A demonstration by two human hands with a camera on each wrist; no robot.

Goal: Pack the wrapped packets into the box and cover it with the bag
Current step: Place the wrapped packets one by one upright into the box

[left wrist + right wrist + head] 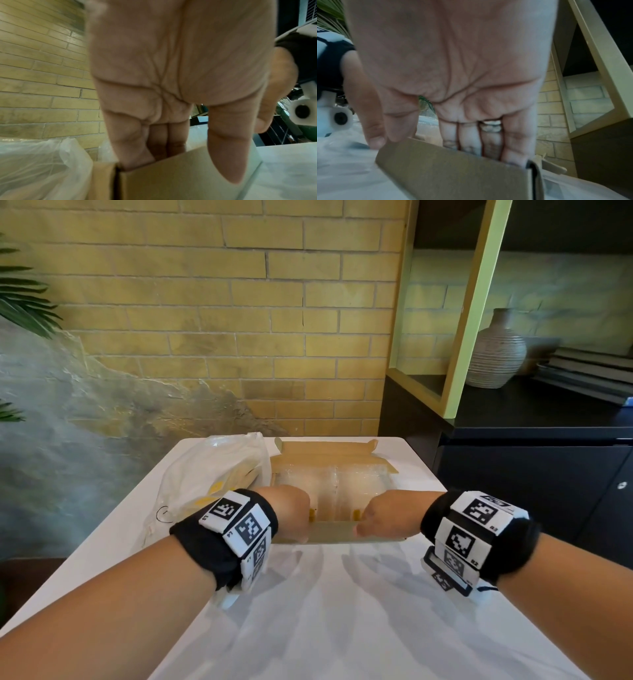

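An open cardboard box [332,534] sits at the far end of the white table [342,611]. Bubble-wrapped packets [329,484] lie inside it, filling its floor. My left hand [294,518] and right hand [380,518] both grip the box's near wall, a hand's width apart. In the left wrist view the left hand [171,135] has its fingers inside the box [171,175] and its thumb [228,155] outside. The right hand [450,132] holds the box [453,175] the same way. A crumpled clear plastic bag [212,474] lies against the box's left side.
A yellow brick wall [239,320] stands just behind the table's far edge. A dark cabinet [531,474] with a ribbed vase [496,354] and a green-framed shelf [462,337] is close on the right. Plant leaves [24,302] hang at the left.
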